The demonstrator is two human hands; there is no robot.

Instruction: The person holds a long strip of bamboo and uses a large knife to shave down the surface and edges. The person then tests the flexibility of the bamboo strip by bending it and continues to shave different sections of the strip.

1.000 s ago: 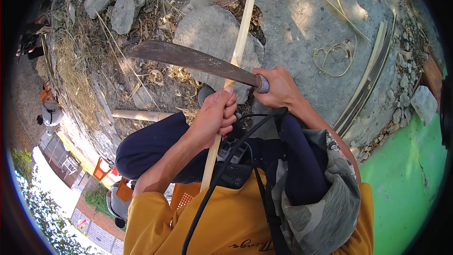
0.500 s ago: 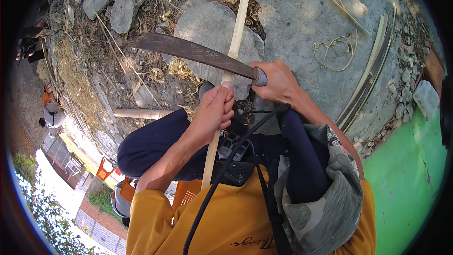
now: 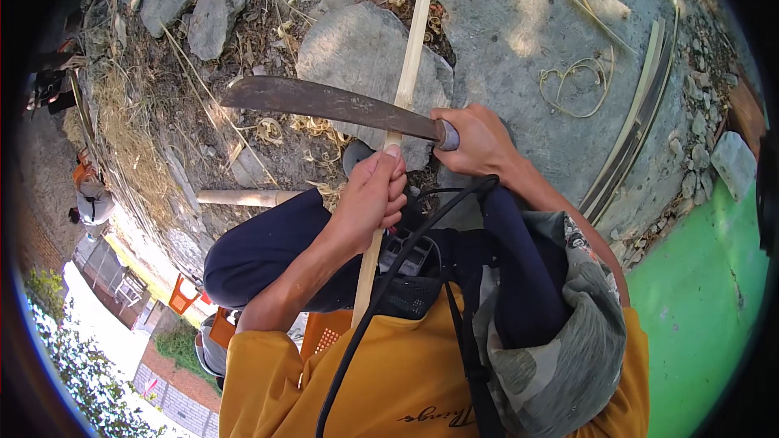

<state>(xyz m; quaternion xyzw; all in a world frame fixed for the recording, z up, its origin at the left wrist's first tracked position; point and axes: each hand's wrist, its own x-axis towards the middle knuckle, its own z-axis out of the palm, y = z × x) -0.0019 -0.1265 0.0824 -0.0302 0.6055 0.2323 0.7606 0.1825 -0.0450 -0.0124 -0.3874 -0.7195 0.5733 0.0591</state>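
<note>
A long, pale bamboo strip (image 3: 416, 45) runs from the top of the view down toward my lap. My left hand (image 3: 373, 199) is closed around it, thumb along its top, just below the blade. In my right hand (image 3: 479, 142) is the handle of a machete (image 3: 333, 104), its dark, worn blade pointing left and lying across the strip. A grey metal collar joins blade and handle; the rest of the handle is hidden by my fingers. The strip's lower end reaches my yellow shirt, passing behind a black cable.
Curled shavings (image 3: 312, 126) lie by a flat stone (image 3: 353, 57) under the strip. More strips (image 3: 637, 126) rest at the right on the concrete. A round pole (image 3: 243, 197) lies by my left knee. Another person (image 3: 92, 195) is at the far left.
The machete blade has come slightly down along the strip toward my left hand, and its tip has dropped. My left hand has shifted a little down and right, still gripping the strip.
</note>
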